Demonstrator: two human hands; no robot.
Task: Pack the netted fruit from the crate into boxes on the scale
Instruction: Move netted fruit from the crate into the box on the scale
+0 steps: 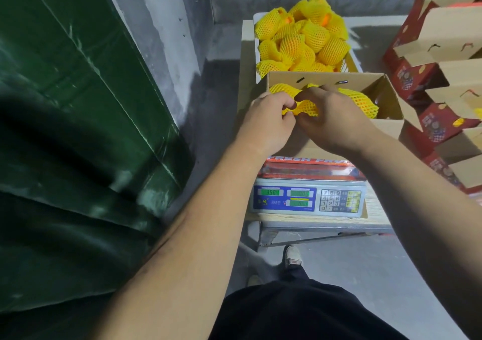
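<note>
Both hands (300, 120) on netted fruit (307, 108) in box (326, 78) (crate (257, 42) heaped).

Yellow foam mesh netting (307, 108) looks soft and matt, the open brown cardboard box (323, 78) dull and papery, the grey scale (307, 198) smooth plastic, the green tarpaulin (78, 130) glossy.

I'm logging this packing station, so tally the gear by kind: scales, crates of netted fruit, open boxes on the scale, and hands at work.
Scale: 1
Crate of netted fruit: 1
Open box on the scale: 1
Hands: 2, left hand and right hand
Total: 5
</note>
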